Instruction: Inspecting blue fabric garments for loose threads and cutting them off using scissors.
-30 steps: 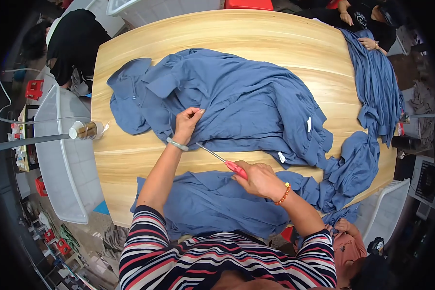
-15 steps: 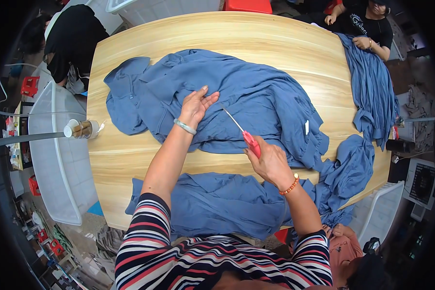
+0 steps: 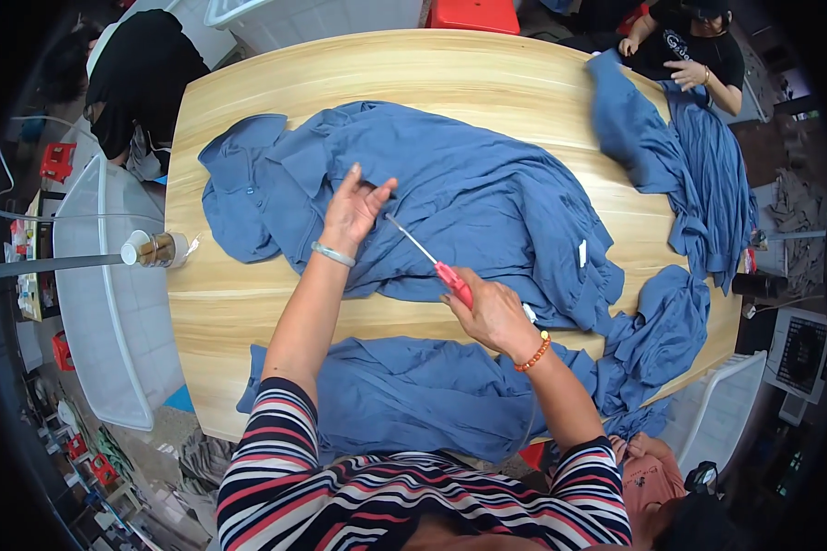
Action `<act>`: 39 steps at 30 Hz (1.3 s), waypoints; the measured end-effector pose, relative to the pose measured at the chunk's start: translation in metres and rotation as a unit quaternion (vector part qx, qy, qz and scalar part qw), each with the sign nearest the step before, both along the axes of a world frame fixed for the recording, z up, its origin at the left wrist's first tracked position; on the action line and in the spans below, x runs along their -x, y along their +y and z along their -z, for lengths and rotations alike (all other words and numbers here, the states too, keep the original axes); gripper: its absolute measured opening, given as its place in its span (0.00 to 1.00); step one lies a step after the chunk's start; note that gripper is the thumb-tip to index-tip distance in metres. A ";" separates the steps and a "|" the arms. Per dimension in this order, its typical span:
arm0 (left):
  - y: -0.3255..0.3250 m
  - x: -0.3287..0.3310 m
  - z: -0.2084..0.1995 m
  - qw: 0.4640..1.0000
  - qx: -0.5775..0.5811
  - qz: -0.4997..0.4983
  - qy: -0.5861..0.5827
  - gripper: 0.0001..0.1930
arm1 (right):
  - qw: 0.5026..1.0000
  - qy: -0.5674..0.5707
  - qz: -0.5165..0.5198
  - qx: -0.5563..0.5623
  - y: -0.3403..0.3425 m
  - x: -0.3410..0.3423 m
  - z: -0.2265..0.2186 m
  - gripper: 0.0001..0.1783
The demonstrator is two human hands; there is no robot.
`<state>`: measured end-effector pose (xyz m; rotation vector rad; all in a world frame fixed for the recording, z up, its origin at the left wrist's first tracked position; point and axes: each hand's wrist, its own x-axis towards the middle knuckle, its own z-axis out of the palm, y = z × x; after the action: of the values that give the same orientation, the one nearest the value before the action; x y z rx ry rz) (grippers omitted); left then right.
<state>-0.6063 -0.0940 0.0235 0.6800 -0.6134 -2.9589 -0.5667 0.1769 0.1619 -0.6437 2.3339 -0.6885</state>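
Note:
A blue collared shirt (image 3: 469,174) lies spread and wrinkled across the middle of the table, its collar toward the left. Over its left part is my left hand (image 3: 354,211), palm partly turned up, fingers apart and holding nothing. My right hand (image 3: 492,317) is closed round the red handle of a thin-shafted metal tool (image 3: 452,283). The shaft points up and left over the shirt, its tip a short way from my left fingers. Whether the tip touches the cloth I cannot tell. A small white label (image 3: 582,253) shows near the shirt's right end.
More blue garments lie along the near table edge (image 3: 404,390) and at the right corner (image 3: 662,317). A co-worker (image 3: 698,64) at the far right handles another blue garment (image 3: 708,174). A clear jar (image 3: 161,248) stands at the left edge, beside a white bin (image 3: 110,303).
Both my hands have shifted left, the tool with them. At the far right, the co-worker's garment has spread leftward over the table, part of it blurred, and one of that person's hands has opened.

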 end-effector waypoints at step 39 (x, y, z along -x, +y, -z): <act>-0.124 -0.071 -0.021 0.548 0.776 0.065 -0.304 0.32 | 0.997 0.042 0.068 -0.011 0.067 -0.053 -0.015 0.21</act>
<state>-0.5349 -0.2184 0.0448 1.1515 -2.6370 -0.9224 -0.5141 0.2442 0.1768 -0.5159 2.4765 -0.7069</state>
